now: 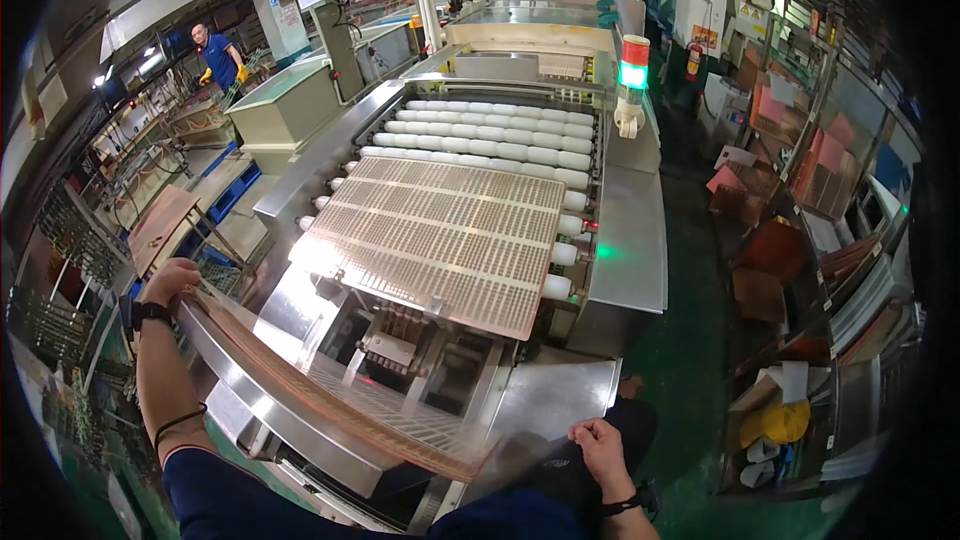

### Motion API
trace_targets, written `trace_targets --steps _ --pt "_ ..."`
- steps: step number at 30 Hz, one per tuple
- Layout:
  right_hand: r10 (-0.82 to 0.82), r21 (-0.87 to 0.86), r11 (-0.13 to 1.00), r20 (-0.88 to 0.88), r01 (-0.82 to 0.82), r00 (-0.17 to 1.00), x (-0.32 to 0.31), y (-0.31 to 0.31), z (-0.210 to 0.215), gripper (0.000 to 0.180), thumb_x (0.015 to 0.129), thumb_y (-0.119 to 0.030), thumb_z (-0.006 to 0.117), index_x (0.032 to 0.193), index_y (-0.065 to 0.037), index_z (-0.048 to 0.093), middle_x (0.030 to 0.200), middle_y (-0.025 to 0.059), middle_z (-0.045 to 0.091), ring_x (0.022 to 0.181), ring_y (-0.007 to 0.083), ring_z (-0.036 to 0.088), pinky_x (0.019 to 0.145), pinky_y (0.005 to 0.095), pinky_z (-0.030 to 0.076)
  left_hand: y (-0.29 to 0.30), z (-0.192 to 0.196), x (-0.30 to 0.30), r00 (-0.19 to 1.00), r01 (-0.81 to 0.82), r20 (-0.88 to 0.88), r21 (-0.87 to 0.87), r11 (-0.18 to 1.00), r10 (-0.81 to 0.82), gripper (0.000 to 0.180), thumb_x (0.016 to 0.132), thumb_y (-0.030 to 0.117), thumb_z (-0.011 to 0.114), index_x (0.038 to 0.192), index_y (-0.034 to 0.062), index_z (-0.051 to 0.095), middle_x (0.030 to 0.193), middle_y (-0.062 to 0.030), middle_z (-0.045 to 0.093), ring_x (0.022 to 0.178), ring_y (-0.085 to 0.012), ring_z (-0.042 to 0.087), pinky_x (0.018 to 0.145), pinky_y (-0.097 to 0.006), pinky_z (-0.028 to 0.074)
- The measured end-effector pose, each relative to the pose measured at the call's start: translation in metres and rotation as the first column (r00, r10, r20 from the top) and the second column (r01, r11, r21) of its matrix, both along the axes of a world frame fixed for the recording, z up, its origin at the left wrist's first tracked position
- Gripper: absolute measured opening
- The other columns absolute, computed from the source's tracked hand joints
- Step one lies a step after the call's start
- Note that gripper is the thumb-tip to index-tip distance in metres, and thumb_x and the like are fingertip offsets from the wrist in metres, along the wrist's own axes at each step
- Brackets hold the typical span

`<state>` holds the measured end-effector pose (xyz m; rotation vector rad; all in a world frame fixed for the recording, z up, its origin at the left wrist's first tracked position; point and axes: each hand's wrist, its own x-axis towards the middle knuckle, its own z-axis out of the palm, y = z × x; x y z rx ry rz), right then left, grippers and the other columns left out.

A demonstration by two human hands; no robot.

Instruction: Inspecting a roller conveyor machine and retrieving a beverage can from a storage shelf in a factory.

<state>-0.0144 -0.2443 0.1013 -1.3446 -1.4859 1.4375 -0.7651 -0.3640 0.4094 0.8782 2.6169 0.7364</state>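
My left hand (172, 280) is closed over the left corner of a copper-coloured panel (330, 408) that stands near edge-on in front of me, blurred toward its right end. Whether it is one panel or several together I cannot tell. My right hand (603, 452) has its fingers curled in, beside a steel shelf (560, 395) and apart from the panel, with nothing visible in it. Ahead, a copper-coloured circuit board panel (440, 235) with rows of small pads lies flat across the white rollers (480, 145) of a conveyor.
A signal lamp (633, 75) glows green at the machine's right side. To the right, a rack (800, 270) holds stacked boards and a yellow item (775, 423). A small table (165, 225) stands at left. A person in blue with yellow gloves (220, 58) is at far left.
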Motion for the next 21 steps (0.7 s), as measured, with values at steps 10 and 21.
trace_targets --steps 10,21 --pt "-0.063 -0.008 0.998 -0.032 0.063 0.997 0.008 -0.002 -0.034 0.016 0.088 -0.015 0.063 0.091 0.000 0.067 0.080 0.0046 0.068 0.073 0.0118 0.062 0.070 0.0267 0.050 0.008 -0.011 -0.016 0.960 0.086 0.256 0.133 0.987 -0.118 0.014 0.069 0.005 0.068 0.081 0.0011 0.062 0.074 -0.0067 0.063 0.065 -0.0136 0.060 0.058 -0.028 0.048" --pt "-0.015 -0.009 1.000 -0.005 0.015 1.000 0.003 -0.002 -0.012 0.018 0.090 -0.017 0.061 0.095 -0.001 0.067 0.082 0.0042 0.069 0.076 0.0107 0.061 0.072 0.0252 0.049 0.009 0.000 0.003 0.996 0.080 0.032 -0.037 0.996 -0.079 0.016 0.076 0.010 0.067 0.086 -0.0030 0.067 0.075 -0.0087 0.068 0.063 -0.0166 0.063 0.058 -0.030 0.050"
